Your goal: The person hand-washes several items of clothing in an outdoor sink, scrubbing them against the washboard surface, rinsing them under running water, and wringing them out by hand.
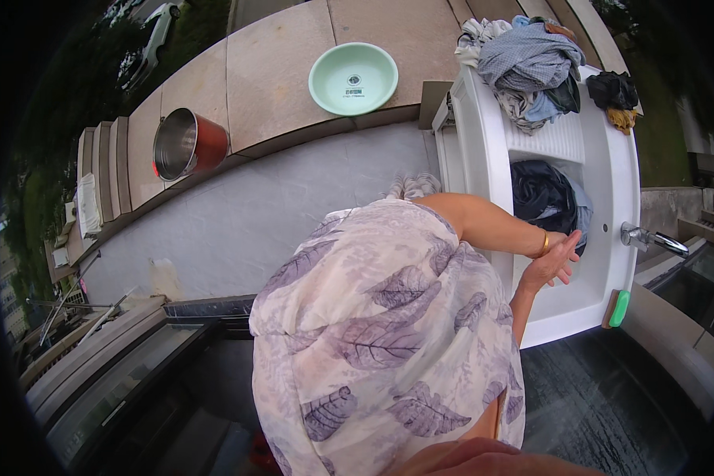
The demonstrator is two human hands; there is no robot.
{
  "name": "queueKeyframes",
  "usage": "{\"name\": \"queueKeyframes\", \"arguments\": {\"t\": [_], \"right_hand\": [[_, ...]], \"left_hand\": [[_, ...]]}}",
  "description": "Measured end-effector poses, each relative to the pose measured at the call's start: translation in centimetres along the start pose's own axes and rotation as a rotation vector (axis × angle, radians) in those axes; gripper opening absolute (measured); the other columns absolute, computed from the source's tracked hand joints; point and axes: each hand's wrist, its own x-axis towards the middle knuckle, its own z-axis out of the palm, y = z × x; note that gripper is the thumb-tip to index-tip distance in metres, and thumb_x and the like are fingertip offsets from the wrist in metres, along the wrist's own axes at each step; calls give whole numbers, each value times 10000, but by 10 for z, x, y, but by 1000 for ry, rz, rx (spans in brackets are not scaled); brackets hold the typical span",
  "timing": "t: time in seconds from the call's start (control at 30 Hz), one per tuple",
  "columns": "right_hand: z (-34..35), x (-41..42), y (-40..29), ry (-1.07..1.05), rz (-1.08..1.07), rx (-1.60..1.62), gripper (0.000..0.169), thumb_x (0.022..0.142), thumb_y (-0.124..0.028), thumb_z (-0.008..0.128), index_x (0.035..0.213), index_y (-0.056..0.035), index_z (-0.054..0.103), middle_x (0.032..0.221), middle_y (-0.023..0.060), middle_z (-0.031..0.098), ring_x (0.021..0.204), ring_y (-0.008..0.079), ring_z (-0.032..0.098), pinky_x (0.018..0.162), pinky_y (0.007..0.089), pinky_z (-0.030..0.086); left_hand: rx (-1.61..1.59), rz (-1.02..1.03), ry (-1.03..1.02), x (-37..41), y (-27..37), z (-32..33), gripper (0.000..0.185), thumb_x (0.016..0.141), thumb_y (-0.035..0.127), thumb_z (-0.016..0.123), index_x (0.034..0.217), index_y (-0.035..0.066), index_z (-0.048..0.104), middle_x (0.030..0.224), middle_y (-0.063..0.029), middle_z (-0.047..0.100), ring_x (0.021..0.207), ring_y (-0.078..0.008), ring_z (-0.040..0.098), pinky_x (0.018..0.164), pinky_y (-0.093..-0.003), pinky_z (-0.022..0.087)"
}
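Note:
Over the white laundry sink [616, 178], my left hand [564, 275], with a gold bracelet at its wrist, and my right hand [541, 269] cross and touch. Their fingers are extended, and no object shows between them; my right hand partly hides my left. Just beyond, dark and light blue clothes [541, 193] lie in the basin. A heap of crumpled clothes [529, 59], grey-blue checked fabric among them, rests on the ribbed washboard and sink edge. A chrome faucet [651, 238] is mounted at the far rim. A green-and-brown scrub brush [617, 308] lies on the rim's corner.
On the stone ledge stand a pale green plastic basin [353, 98] and a red metal bucket [211, 143]. Black cloth [613, 89] and a yellow-brown cloth [622, 121] sit on the sink's far corner. Grey floor tiles [273, 184] run beside the ledge. A dark glass panel [607, 398] borders the sink.

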Motion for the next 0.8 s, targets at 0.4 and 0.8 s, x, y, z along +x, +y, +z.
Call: {"name": "queueKeyframes", "arguments": {"t": [0.4, 0.8], "right_hand": [[-11, 7, 98, 356, 303, -790, 405, 825, -280, 452, 1202, -131, 451, 1216, 89, 468, 1188, 280, 371, 984, 477, 229], [-17, -16, 52, 269, 785, -291, 414, 788, -175, 460, 1187, -66, 471, 1236, 164, 394, 1141, 301, 395, 908, 400, 353]], "left_hand": [[4, -72, 65, 19, -24, -3, 189, 777, 201, 535, 788, 28, 612, 827, -66, 613, 743, -172, 582, 621, -285, 469], [1684, 388, 25, 88, -42, -58, 184, 776, 137, 499, 677, 7, 582, 652, -138, 582, 574, -251, 583, 480, -349, 442]]}}
